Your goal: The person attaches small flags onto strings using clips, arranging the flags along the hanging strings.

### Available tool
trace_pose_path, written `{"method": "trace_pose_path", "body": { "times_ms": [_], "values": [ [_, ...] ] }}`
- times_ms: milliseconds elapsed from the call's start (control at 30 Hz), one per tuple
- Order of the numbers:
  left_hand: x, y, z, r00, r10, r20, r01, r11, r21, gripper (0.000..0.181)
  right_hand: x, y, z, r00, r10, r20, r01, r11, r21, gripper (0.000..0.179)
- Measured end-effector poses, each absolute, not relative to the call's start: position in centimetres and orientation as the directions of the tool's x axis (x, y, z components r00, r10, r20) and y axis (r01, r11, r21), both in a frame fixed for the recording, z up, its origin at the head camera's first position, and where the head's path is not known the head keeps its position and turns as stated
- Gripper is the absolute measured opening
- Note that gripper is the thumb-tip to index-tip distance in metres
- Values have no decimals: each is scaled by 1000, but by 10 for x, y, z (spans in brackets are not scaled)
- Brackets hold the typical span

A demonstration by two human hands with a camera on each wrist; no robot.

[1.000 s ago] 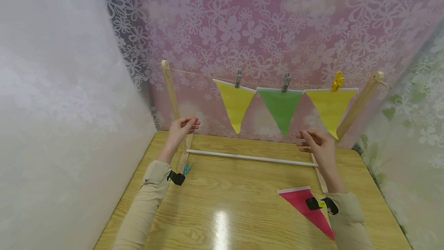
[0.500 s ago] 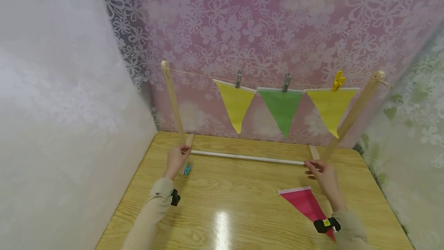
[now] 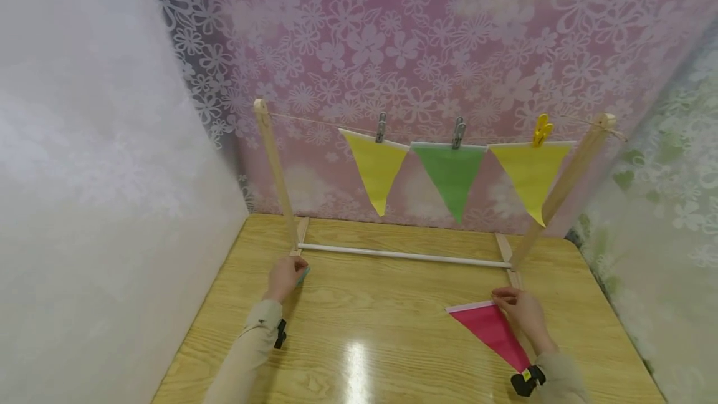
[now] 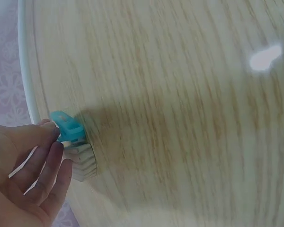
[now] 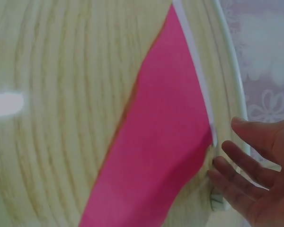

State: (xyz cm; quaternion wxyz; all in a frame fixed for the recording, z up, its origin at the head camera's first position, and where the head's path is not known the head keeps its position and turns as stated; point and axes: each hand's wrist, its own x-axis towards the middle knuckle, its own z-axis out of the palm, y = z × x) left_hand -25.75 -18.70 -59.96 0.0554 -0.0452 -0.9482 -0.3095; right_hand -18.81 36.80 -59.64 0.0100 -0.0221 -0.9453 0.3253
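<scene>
At the left, my left hand (image 3: pixel 285 278) pinches a teal clothespin (image 4: pixel 68 126) between thumb and fingers, right by the front end of the stand's wooden foot (image 4: pixel 83 163). A pink triangular pennant (image 3: pixel 489 329) with a white top edge lies on the table at the right. Beside its white-edged corner is my right hand (image 5: pixel 255 165), fingers spread apart and holding nothing. Two yellow pennants (image 3: pixel 376 167) and a green pennant (image 3: pixel 450 173) hang from a string, held by two grey clothespins (image 3: pixel 381 128) and a yellow clothespin (image 3: pixel 541 131).
The string runs between two wooden posts (image 3: pixel 275 170), joined low down by a white rod (image 3: pixel 404 255). Behind the wooden table (image 3: pixel 359 310) rises a pink flowered wall (image 3: pixel 392 42). Pale walls stand on both sides.
Both hands have come down from beside the posts, past the white rod, toward the table. The left now pinches the teal clothespin; the right has reached the pink pennant's corner.
</scene>
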Motion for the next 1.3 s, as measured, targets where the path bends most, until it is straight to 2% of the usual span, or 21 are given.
{"method": "trace_pose_path", "body": {
  "times_ms": [300,500,700,833,1000,1167,1300],
  "values": [
    [-253,-182,-603,-985,71,155,143,840,523,6,-195,369,-611,-999,42,-19,45,815,-577,18],
    [-248,-176,-599,-978,146,148,203,822,533,8,-199,370,-614,-999,34,-35,48,836,-547,13],
    [-250,-168,-595,-982,120,148,183,804,566,7,-202,370,-616,-998,47,-47,64,846,-529,10],
    [-250,-161,-592,-991,60,121,116,835,538,23,-202,369,-616,-999,37,-28,46,856,-515,10],
    [-250,-156,-592,-1000,-22,-9,-24,861,508,44,-196,366,-615,-997,32,-70,64,846,-529,10],
    [-253,-158,-597,-998,-25,-50,-47,849,526,39,-189,363,-612,-998,4,-67,38,854,-519,11],
    [-255,-163,-597,-996,-10,-93,-68,761,645,29,-187,361,-612,-998,-2,-60,28,864,-502,11]
  ]
}}
